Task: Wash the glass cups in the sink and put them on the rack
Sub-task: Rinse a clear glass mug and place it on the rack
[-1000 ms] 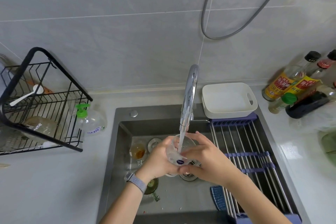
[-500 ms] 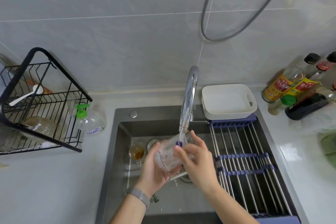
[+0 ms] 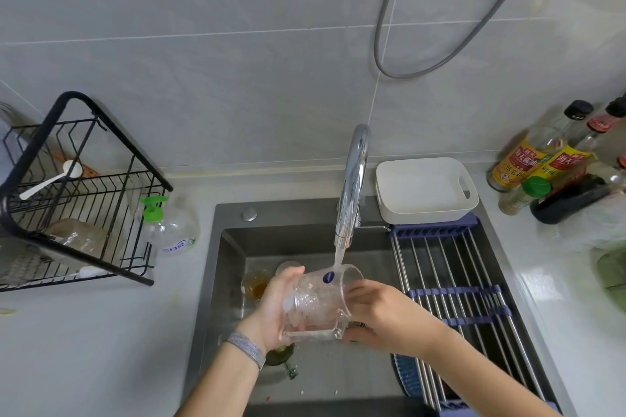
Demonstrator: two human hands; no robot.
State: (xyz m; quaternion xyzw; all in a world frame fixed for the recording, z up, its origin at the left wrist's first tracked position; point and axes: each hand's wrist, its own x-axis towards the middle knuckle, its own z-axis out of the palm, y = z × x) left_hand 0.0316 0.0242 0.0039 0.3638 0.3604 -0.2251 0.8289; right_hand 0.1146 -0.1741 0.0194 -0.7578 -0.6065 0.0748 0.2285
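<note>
A clear glass cup (image 3: 320, 303) with a blue sticker lies tilted on its side over the steel sink (image 3: 223, 284), under running water from the chrome faucet (image 3: 352, 186). My left hand (image 3: 271, 308) cups its base from the left. My right hand (image 3: 379, 315) grips its rim side from the right. Another glass (image 3: 255, 283) with brown liquid stands at the sink's back left. A greenish glass (image 3: 279, 354) lies below my left wrist, mostly hidden. The black wire rack (image 3: 78, 200) stands on the counter at the left.
A roll-up drying rack (image 3: 454, 294) spans the sink's right half, with a white tub (image 3: 425, 189) at its far end. A soap bottle (image 3: 171, 230) stands beside the wire rack. Sauce bottles (image 3: 542, 162) crowd the right counter. A blue brush (image 3: 404, 377) lies in the sink.
The cup has been tipped from upright onto its side under the stream. My left hand moved under its base and my right hand shifted to the rim side.
</note>
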